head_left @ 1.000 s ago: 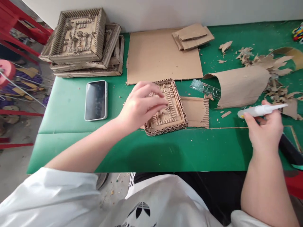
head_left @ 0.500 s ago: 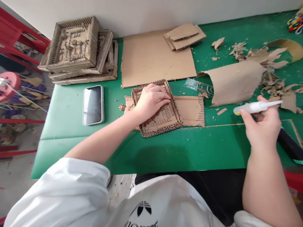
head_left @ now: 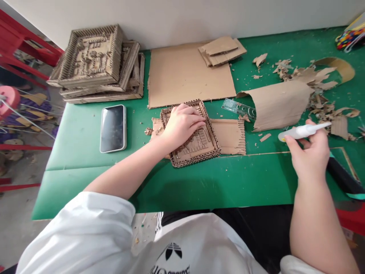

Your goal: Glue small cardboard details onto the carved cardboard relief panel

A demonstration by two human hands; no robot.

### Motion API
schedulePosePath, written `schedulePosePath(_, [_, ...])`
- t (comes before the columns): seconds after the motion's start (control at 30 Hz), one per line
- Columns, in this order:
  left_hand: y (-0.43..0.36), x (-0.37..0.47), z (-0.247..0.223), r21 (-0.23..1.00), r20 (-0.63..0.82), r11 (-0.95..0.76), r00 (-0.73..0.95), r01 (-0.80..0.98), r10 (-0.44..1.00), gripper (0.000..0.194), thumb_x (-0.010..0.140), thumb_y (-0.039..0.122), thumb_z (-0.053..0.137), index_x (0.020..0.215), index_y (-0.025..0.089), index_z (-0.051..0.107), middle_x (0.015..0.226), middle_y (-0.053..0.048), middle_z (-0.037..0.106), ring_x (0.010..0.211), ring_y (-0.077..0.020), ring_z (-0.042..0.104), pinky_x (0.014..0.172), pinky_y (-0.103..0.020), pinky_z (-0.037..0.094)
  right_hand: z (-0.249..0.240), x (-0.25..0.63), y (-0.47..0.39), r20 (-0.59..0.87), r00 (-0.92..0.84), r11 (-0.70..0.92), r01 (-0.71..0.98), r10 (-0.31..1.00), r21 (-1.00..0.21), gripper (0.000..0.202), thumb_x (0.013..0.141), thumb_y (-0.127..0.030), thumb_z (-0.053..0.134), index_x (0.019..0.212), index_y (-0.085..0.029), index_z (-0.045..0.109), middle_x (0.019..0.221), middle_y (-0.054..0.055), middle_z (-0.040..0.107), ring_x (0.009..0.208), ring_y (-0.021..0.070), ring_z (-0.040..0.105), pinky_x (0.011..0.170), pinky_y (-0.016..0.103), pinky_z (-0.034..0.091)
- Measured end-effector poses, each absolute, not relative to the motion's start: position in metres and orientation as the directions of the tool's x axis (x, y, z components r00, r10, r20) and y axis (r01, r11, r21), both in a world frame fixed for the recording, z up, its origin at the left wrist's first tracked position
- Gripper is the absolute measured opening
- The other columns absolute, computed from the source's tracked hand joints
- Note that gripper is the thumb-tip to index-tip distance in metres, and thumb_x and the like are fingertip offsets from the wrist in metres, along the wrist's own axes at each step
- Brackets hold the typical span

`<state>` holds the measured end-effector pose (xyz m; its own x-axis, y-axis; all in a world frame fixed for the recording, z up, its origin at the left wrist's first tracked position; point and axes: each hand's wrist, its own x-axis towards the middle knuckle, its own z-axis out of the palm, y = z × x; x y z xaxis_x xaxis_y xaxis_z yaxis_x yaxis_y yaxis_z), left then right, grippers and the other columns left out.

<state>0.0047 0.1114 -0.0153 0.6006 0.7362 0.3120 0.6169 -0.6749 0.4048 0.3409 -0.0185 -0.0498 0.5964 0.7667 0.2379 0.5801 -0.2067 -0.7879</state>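
My left hand (head_left: 182,123) lies flat on a small framed cardboard relief panel (head_left: 199,142) in the middle of the green table (head_left: 228,182), fingers pressing on its raised pieces. Under the panel lies a piece of corrugated cardboard (head_left: 229,131). My right hand (head_left: 309,152) hovers above the table to the right and is closed around a white glue bottle (head_left: 303,131), nozzle pointing right.
A stack of finished cardboard panels (head_left: 97,62) stands at the back left, a phone (head_left: 113,127) beside it. A flat cardboard sheet (head_left: 188,74), a curled sheet (head_left: 281,104), a clear ruler (head_left: 239,108) and torn scraps (head_left: 322,102) lie behind.
My left hand came down from just above the panel and now rests on it. My right hand with the glue bottle stayed at the right, barely shifting.
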Motion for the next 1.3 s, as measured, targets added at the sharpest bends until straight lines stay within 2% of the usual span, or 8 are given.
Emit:
schedulePosePath(0.2, [0.117,-0.002,-0.011,0.45,0.322,-0.656,0.576,0.606,0.752,0.021,0.087,0.033,0.056,0.093,0.023,0.074,0.091,-0.006,0.07,0.087,-0.0196,0.055,0.08,-0.037,0.045,-0.055,0.344,-0.018,0.295,0.564,-0.164,0.624,0.771,-0.764,0.074,0.064,-0.036,0.072,0.132,-0.019,0.048,0.126,0.013,0.059,0.109,0.0268,0.062,0.094,0.043,0.05])
schedulePosePath(0.3, [0.12,-0.002,-0.013,0.463,0.341,-0.665,0.575,0.586,0.744,0.019,0.086,0.033,0.058,0.09,0.022,0.073,0.091,-0.005,0.071,0.086,-0.0189,0.058,0.08,-0.036,0.045,-0.054,0.341,-0.017,0.28,0.576,-0.187,0.62,0.768,-0.762,0.07,0.065,-0.037,0.071,0.129,-0.02,0.049,0.123,0.013,0.061,0.106,0.0261,0.064,0.094,0.044,0.051])
schedulePosePath(0.47, [0.121,0.004,-0.019,0.436,0.314,-0.719,0.657,0.542,0.686,0.015,0.083,0.031,0.062,0.087,0.02,0.071,0.086,-0.004,0.071,0.083,-0.0186,0.061,0.08,-0.036,0.045,-0.047,0.334,-0.016,0.258,0.614,-0.211,0.585,0.746,-0.783,0.07,0.061,-0.036,0.072,0.126,-0.019,0.052,0.125,0.015,0.06,0.105,0.0284,0.064,0.093,0.046,0.05])
schedulePosePath(0.6, [0.12,0.008,-0.018,0.4,0.32,-0.725,0.656,0.561,0.684,0.012,0.083,0.027,0.062,0.085,0.019,0.071,0.082,-0.004,0.071,0.078,-0.0182,0.059,0.077,-0.035,0.044,-0.046,0.333,-0.017,0.255,0.609,-0.215,0.592,0.751,-0.777,0.072,0.062,-0.036,0.073,0.128,-0.02,0.051,0.128,0.015,0.058,0.108,0.0286,0.063,0.095,0.045,0.049])
schedulePosePath(0.7, [0.118,0.009,-0.014,0.417,0.333,-0.725,0.651,0.547,0.682,0.013,0.083,0.028,0.062,0.084,0.019,0.071,0.081,-0.004,0.07,0.077,-0.0174,0.058,0.075,-0.033,0.045,-0.047,0.334,-0.018,0.272,0.602,-0.201,0.601,0.751,-0.774,0.073,0.063,-0.035,0.072,0.131,-0.019,0.049,0.127,0.015,0.059,0.107,0.0281,0.063,0.095,0.044,0.049])
schedulePosePath(1.17, [0.115,0.012,-0.012,0.407,0.195,-0.632,0.613,0.659,0.765,0.015,0.08,0.031,0.066,0.086,0.019,0.072,0.083,-0.005,0.07,0.079,-0.018,0.054,0.078,-0.033,0.041,-0.05,0.339,-0.019,0.268,0.59,-0.207,0.613,0.762,-0.762,0.076,0.063,-0.035,0.071,0.133,-0.021,0.047,0.128,0.013,0.058,0.105,0.0274,0.064,0.092,0.046,0.051])
schedulePosePath(1.3, [0.11,0.012,-0.002,0.439,0.199,-0.642,0.629,0.628,0.752,0.013,0.081,0.03,0.066,0.083,0.018,0.072,0.083,-0.004,0.07,0.078,-0.0171,0.054,0.08,-0.033,0.04,-0.051,0.34,-0.019,0.297,0.57,-0.171,0.626,0.766,-0.761,0.074,0.064,-0.033,0.07,0.132,-0.02,0.047,0.13,0.013,0.057,0.108,0.0267,0.062,0.094,0.045,0.05])
